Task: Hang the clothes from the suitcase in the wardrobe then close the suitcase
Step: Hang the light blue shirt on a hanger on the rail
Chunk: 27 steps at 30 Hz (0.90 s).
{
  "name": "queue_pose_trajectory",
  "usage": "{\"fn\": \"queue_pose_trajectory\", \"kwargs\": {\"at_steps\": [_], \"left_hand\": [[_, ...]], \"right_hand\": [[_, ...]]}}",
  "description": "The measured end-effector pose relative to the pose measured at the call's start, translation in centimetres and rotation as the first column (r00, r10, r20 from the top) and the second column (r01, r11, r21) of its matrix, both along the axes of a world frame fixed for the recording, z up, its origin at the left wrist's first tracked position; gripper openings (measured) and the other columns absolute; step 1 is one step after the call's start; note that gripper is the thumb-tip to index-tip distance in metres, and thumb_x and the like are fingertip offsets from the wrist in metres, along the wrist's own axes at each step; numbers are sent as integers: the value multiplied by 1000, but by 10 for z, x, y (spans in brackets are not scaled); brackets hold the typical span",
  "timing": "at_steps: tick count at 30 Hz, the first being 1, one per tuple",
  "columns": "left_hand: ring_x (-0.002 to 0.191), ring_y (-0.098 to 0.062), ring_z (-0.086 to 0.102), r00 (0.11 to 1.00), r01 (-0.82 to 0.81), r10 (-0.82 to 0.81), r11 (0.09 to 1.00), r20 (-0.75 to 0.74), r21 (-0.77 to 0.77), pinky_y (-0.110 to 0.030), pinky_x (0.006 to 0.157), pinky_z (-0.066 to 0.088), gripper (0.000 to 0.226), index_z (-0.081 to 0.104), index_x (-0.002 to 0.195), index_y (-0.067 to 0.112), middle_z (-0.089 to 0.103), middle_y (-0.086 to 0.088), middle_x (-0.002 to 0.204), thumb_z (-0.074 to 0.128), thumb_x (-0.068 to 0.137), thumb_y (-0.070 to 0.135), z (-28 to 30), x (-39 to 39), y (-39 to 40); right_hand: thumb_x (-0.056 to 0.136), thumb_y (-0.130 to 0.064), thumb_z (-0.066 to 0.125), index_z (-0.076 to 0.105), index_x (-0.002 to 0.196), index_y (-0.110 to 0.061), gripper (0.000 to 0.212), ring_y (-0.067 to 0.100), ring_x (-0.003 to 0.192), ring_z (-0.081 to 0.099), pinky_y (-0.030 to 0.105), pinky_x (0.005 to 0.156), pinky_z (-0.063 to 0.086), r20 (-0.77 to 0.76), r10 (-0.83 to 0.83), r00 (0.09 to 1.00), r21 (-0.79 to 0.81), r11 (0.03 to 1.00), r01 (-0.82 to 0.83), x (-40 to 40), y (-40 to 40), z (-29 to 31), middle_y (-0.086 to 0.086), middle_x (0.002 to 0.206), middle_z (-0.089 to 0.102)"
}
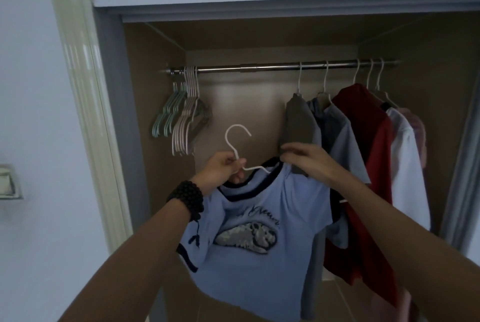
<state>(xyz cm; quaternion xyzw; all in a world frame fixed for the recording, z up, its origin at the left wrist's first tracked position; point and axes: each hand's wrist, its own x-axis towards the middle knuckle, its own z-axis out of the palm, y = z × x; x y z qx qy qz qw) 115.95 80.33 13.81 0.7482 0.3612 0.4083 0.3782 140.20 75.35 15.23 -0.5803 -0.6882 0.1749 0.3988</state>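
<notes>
Light blue T-shirt [259, 264] going onto a white hanger [240, 150], centre frame, before the open wardrobe [155, 87].

Left hand [223, 172] is gripping the hanger's neck; right hand [304, 159] is pinching the navy collar at 1 o'clock. Chest script is showing, too blurred to read. Rail [259, 67] is carrying spare hangers [181, 119] at 10 o'clock, hung garments [363, 139] at 2.

You have five white hangers [324, 80] carrying clothes on one rail [259, 66], and a bunch of empty hangers [181, 119] too tightly packed to count. One blue T-shirt [259, 230] rides one white hanger [237, 145] between your two hands

Pale wall [31, 87], cream door frame [85, 103]
</notes>
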Motion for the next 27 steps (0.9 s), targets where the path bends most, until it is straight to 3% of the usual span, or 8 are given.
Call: {"fn": "queue_pose_trajectory", "kwargs": {"at_steps": [2, 5, 9, 12, 14, 17, 22, 27], "left_hand": [[60, -16, 59, 1000, -23, 23, 1000, 16, -20, -28, 67, 53, 26, 59, 78, 6, 65, -13, 76, 55, 98, 22, 0, 0, 3], [65, -18, 60, 1000, -14, 14, 1000, 10, -11, -33, 74, 54, 27, 59, 75, 8, 66, -15, 79, 55, 98, 22, 4, 0, 3], [88, -16, 63, 990, 7, 15, 988, -138, 156, -30, 85, 53, 17, 62, 94, 17, 68, -8, 101, 67, 90, 33, 1, -7, 11], [105, -9, 49, 850, 6, 161, 949, -502, 315, -29, 84, 46, 72, 43, 127, 36, 48, 6, 121, 75, 68, 61, -20, -29, 29], [101, -18, 52, 745, -5, 283, 908, -604, 419, -38, 77, 47, 68, 44, 125, 31, 51, 0, 116, 73, 69, 55, -36, -41, 40], [73, -27, 59, 761, 5, 338, 850, -554, 526, -30, 63, 40, 5, 58, 85, 6, 63, -14, 82, 60, 85, 10, -45, -47, 49], [59, -15, 51, 770, 140, 263, 820, -582, 555, -27, 55, 32, 27, 50, 62, 6, 60, -6, 64, 55, 88, -1, -33, -49, 55], [65, -14, 61, 852, 113, 217, 813, -477, 571, -28, 57, 45, 24, 64, 73, 3, 68, -3, 74, 53, 93, -1, -24, -58, 62]], "right_hand": [[82, -42, 66, 63, 123, -22, 46, 7, 109, 56, 26, 99, 44, 207, 96, 974, -91, 993, -79, 1, 3, -2, -7, 118, 63], [86, -32, 67, 61, 85, -1, 32, 6, 68, 52, 16, 61, 39, 499, 118, 859, -55, 993, -105, -4, 10, -11, 3, 75, 59], [91, -19, 61, 55, 65, 3, 34, 7, 58, 47, 18, 55, 32, 464, 55, 884, 100, 988, -115, 2, 15, -16, 7, 62, 55], [90, -16, 57, 51, 54, -7, 37, 11, 58, 49, 27, 60, 35, 346, -74, 935, 131, 991, 29, 12, 13, -13, 3, 58, 53], [90, -18, 57, 54, 54, -20, 36, 11, 63, 52, 28, 59, 37, 276, -135, 952, 117, 987, 106, 21, 10, -13, -3, 59, 54], [90, -23, 56, 64, 62, -21, 29, 16, 71, 59, 28, 60, 42, 262, -176, 949, 85, 984, 159, 30, 6, -13, 0, 66, 61], [93, -18, 55, 69, 74, -12, 25, 8, 67, 55, 16, 55, 36, 300, -183, 936, 105, 982, 158, 39, 5, -17, 5, 73, 65], [94, -16, 56, 67, 71, -14, 26, 6, 63, 53, 19, 57, 35, 448, -121, 886, 78, 992, 97, 53, 7, -23, 1, 69, 63]]}}
